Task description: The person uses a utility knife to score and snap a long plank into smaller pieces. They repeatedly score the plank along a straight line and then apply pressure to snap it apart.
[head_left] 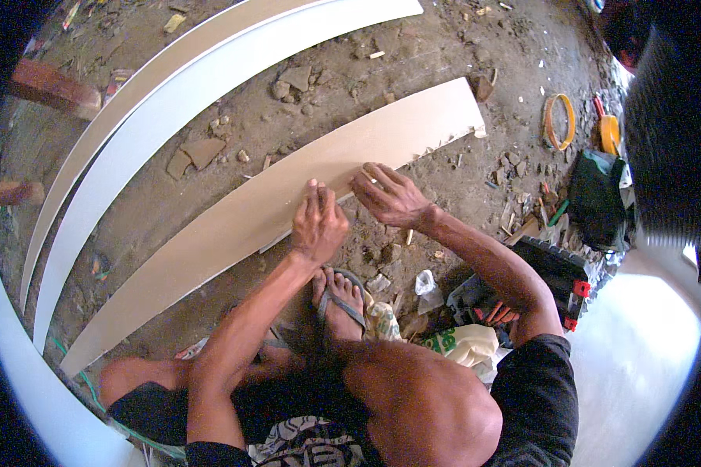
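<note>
Both hands pressed on a pale board strip on rubble floor.
Left hand (318,222) and right hand (389,194) are laid flat on the board strip (234,226), nothing gripped; slipping on loose rubble (296,82) could be caused.

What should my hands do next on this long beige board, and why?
Probably hold the beige board steady with the left hand and work along its near edge with the right hand. Both hands already rest at that edge, and the right fingers seem to pinch something small there, too small to identify.
</note>
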Demonstrator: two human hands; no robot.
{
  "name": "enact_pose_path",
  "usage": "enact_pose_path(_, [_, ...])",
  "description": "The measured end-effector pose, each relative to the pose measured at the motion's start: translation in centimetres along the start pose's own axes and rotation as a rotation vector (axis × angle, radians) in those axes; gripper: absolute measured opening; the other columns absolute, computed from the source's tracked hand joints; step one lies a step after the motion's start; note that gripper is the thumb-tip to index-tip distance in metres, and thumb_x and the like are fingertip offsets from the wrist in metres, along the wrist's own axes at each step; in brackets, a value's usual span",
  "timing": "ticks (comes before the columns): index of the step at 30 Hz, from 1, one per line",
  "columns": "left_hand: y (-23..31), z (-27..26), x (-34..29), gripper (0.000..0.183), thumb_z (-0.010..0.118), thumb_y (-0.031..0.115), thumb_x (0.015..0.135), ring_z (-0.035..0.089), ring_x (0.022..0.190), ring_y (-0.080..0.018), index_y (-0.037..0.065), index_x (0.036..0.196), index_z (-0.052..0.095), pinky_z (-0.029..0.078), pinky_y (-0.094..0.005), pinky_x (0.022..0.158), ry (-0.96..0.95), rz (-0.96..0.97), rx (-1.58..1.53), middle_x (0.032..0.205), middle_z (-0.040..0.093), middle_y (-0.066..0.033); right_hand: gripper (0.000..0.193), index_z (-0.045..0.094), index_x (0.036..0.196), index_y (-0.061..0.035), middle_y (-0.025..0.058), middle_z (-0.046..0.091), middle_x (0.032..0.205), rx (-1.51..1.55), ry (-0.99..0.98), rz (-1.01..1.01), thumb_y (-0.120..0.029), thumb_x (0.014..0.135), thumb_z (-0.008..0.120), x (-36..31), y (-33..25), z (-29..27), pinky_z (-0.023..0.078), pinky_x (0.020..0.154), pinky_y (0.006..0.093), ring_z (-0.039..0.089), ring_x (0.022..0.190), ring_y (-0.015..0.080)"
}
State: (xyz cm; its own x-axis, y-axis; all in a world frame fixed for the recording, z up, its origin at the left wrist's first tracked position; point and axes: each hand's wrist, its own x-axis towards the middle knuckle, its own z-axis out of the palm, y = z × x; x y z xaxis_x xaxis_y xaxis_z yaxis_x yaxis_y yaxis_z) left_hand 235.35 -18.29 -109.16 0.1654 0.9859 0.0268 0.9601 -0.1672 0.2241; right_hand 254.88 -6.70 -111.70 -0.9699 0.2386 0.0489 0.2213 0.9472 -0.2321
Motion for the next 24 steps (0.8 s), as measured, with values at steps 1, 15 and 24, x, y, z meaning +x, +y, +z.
enact_pose_path(1, [-0.8,-0.5,-0.4,0.025,0.064,0.008,0.076,0.059,0.116,-0.045,-0.007,0.094,0.072,0.055,-0.0438,0.088,0.008,0.007,0.029,0.116,0.063,-0.0271,0.055,0.06,0.127,-0.0029,0.0191,0.053,0.134,-0.093,0.041,-0.067,-0.024,0.077,0.067,0.5,0.6,-1.7,0.043,0.108,0.0485,0.05,0.127,0.0385])
enact_pose_path(15, [-0.7,-1.9,0.9,0.023,0.065,0.011,0.077,0.06,0.115,-0.0364,-0.004,0.094,0.07,0.055,-0.0399,0.075,-0.035,0.045,0.121,0.116,0.062,-0.0216,0.048,0.06,0.116,0.0009,0.0137,0.057,0.121,-0.219,0.119,-0.006,-0.014,0.071,0.064,-3.4,8.4,-3.0,0.05,0.099,0.0453,0.056,0.115,0.0334])
enact_pose_path(24, [5.7,2.2,10.9,0.021,0.066,0.015,0.079,0.056,0.118,-0.0314,0.003,0.095,0.072,0.054,-0.0418,0.081,0.143,0.026,0.078,0.114,0.062,-0.0105,0.043,0.065,0.109,0.0039,0.0185,0.058,0.12,-0.216,0.103,-0.011,-0.017,0.071,0.069,-2.8,7.8,-2.7,0.05,0.099,0.048,0.056,0.116,0.0413])
